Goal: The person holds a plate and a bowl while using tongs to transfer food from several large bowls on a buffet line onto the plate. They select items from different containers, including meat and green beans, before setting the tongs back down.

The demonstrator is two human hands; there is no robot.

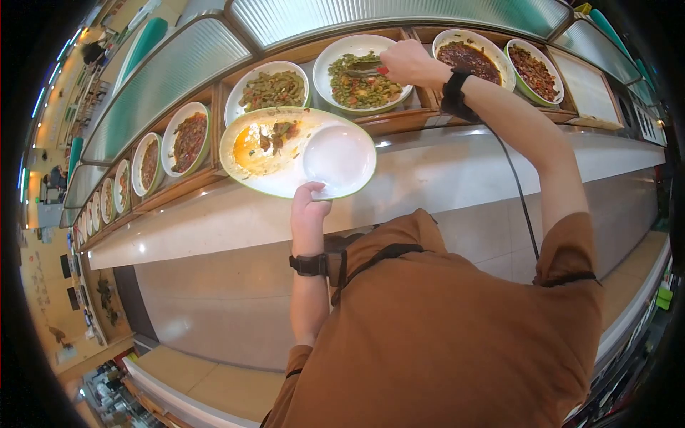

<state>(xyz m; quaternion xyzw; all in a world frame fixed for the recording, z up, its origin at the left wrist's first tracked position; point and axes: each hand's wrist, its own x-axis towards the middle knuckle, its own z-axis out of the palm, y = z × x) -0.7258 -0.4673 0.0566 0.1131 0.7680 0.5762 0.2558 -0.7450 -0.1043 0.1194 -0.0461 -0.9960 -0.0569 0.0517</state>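
My left hand grips the lower edge of an oval white plate with a green rim, thumb on top. Orange sauce and a few scraps of food lie on its left part; a round white dish-like section takes up the right. Closed around a metal serving utensil, my right hand is over a large white bowl of chopped green vegetables. The utensil's far end is among the vegetables, and its exact kind is hard to make out.
A bowl of green beans stands behind the plate. Right of my hand are a bowl of dark red sauce and a bowl of reddish chopped food. Several more bowls line the wooden counter leftward. Ribbed glass guards rise behind; a cable hangs from my right wrist.
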